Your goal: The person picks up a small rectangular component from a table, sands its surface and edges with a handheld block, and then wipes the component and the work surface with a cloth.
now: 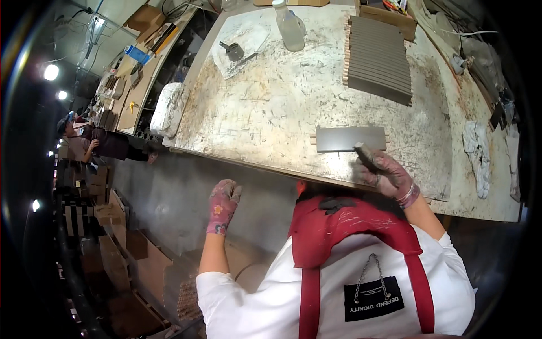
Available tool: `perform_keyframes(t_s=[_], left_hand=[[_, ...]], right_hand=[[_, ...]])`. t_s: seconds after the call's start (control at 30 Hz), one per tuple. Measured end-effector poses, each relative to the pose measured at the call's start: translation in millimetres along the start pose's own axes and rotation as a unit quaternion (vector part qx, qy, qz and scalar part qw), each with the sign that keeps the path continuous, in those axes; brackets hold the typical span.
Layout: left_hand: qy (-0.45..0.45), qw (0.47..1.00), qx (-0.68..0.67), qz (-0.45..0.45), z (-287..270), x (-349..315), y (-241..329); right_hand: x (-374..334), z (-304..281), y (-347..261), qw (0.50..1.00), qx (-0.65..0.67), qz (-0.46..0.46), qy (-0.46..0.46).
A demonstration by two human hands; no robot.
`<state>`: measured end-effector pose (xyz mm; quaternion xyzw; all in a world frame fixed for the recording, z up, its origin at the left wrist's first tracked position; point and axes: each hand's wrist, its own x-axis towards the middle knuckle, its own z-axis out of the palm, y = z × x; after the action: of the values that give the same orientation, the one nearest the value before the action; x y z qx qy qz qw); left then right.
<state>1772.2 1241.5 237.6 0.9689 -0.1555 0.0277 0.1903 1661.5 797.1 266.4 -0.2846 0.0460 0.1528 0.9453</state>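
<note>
Right hand: the gloved right hand (389, 175) grips a dark block (367, 156), its tip at the near edge of the grey plate; contact cannot be told.
Grey plate: the grey plate (345, 139) lies flat near the table's front edge, pale pegs jutting from both short ends.
Left hand: the gloved left hand (224, 198) is curled into a loose fist beyond the table edge, over the floor.
Worktable: the stained worktable (259, 124) bears a stack of grey strips (377, 62) and a translucent bottle (291, 34).
</note>
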Motion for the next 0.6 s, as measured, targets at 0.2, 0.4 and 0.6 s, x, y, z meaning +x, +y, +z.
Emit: perform_keyframes(t_s=[0.2,0.4,0.6], left_hand=[[-0.035,0.983,-0.168,-0.065,-19.0,61.9,-9.5],[0.023,0.96,-0.272,0.058,-55.7,164.3,-58.2],[0.066,0.988,-0.052,0.128,-94.1,298.6,-79.8]], right_hand=[[25.0,5.5,11.1,0.997,0.002,0.004,0.078],[73.0,19.6,14.5,0.998,0.029,-0.006,0.058],[174.0,67.6,24.2,1.0,-0.013,-0.002,-0.02]])
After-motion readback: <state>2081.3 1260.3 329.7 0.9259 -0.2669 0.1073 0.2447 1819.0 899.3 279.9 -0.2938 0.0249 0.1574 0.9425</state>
